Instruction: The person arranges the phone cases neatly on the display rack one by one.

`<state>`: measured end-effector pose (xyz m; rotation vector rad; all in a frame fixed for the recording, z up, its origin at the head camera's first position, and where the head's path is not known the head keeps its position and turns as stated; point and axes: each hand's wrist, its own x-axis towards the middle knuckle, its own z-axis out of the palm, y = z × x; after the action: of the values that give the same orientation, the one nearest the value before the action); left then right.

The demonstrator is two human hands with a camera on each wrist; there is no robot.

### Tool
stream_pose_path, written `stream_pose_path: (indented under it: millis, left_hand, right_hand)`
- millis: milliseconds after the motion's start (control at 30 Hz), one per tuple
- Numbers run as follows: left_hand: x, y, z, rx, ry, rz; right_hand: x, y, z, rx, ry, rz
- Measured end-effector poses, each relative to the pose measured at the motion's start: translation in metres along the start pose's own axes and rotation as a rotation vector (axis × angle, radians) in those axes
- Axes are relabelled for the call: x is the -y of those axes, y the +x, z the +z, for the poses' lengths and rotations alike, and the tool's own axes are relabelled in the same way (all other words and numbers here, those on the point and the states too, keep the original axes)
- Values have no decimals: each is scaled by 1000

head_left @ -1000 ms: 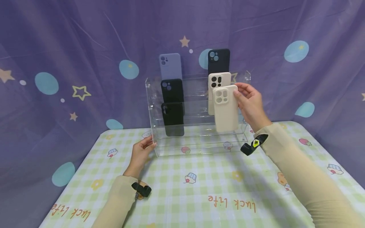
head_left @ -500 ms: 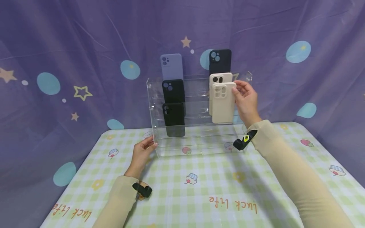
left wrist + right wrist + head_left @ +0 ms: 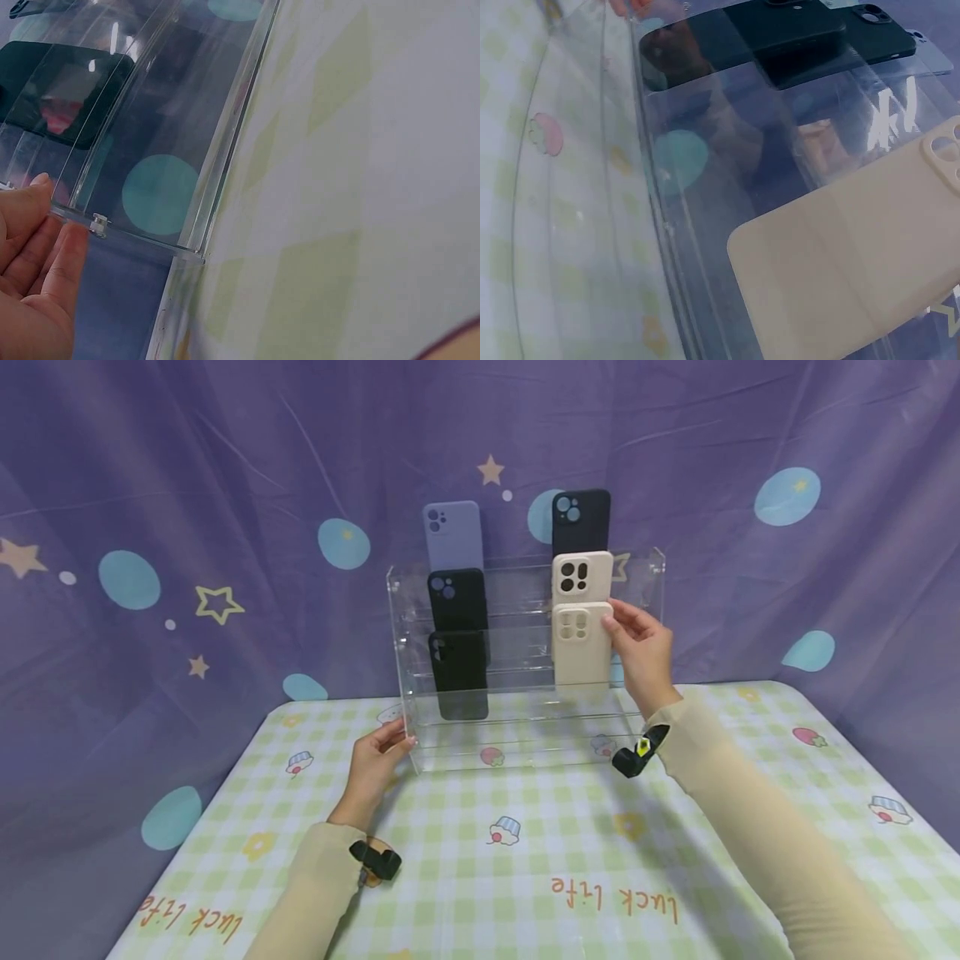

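Note:
My right hand (image 3: 645,650) pinches a cream phone case (image 3: 583,658) by its upper right edge. The case stands upright in a tier of the clear acrylic display rack (image 3: 521,703), its lower end behind a clear panel. In the right wrist view the cream case (image 3: 840,255) shows flat behind the panels; the hand itself is out of that frame, apart from reflections. An off-white case (image 3: 602,578) stands one tier higher, partly covered by the cream one. My left hand (image 3: 370,767) pinches the rack's left side edge, with thumb and fingers (image 3: 66,262) on either side of it.
Other phone cases stand in the rack: a dark one (image 3: 592,533) at top right, a purple one (image 3: 456,545) at top left, and two black ones (image 3: 468,596) below it. A checked tablecloth (image 3: 450,877) covers the table; a purple curtain (image 3: 247,460) hangs behind.
My right hand has carried the cream case left toward the rack, first up, then down, so that its lower end is now behind the clear panel. My left hand stays on the rack's edge.

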<state>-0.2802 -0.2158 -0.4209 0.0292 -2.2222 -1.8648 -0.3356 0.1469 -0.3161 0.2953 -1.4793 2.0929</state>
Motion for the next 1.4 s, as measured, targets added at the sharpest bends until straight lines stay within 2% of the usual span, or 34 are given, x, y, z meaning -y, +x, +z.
stream_pose_path:
  millis: [433, 533, 733, 900, 1033, 1233, 1333, 1400]
  left_hand:
    - [1, -1, -2, -5, 10, 8]
    - [0, -1, -3, -9, 22, 11]
    - [0, -1, -4, -14, 18, 10]
    - [0, -2, -4, -19, 5, 4]
    - [2, -3, -3, -14, -4, 0]
    - [4, -3, -4, -6, 24, 28]
    - [3, -1, -6, 6, 69, 46]
    - [2, 0, -8, 21, 80, 48]
  right_hand:
    - [-9, -10, -9, -30, -74, 37]
    - [-9, -10, -12, -35, -144, 43]
    - [-10, -10, -17, -35, -325, -30]
    - [-7, -12, -17, -24, -320, -38]
    - [2, -18, -21, -53, -300, -57]
    - [10, -31, -42, -63, -271, -157]
    - [15, -39, -58, -49, -337, -183]
    - [20, -44, -70, -44, -381, -167]
